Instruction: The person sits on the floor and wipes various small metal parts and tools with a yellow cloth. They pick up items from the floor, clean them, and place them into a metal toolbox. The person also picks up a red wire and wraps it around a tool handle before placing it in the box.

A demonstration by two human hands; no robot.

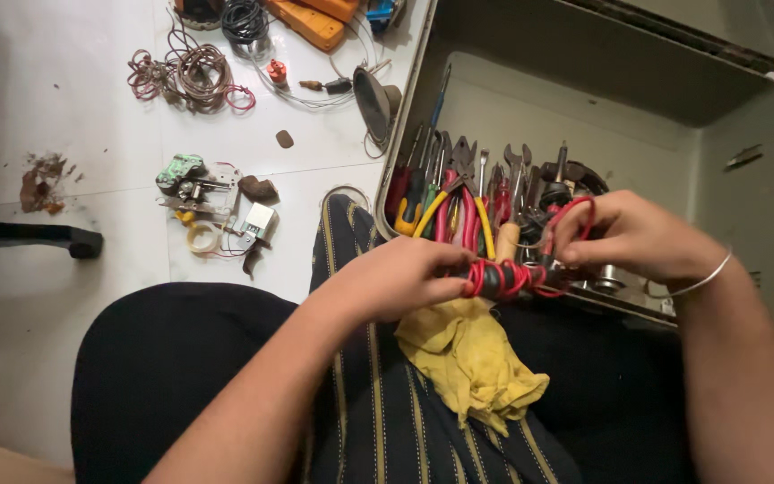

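Note:
My left hand (396,280) grips a dark cylindrical bundle wound with red wire (505,278), held just above my lap. To its right, my right hand (631,235), with a thin silver bangle on the wrist, pinches a loop of the same red wire (577,215) that leads off the bundle's right end. A crumpled yellow cloth (469,357) lies on my lap directly beneath the bundle. Both hands hover at the near edge of an open grey metal toolbox (736,161).
The toolbox holds several pliers, screwdrivers and spanners (459,193). On the white tiled floor to the left lie a tangle of brown wire (192,76), a small speaker (374,100), orange tools (311,22) and small circuit parts (212,211). A dark chair leg (29,237) sits far left.

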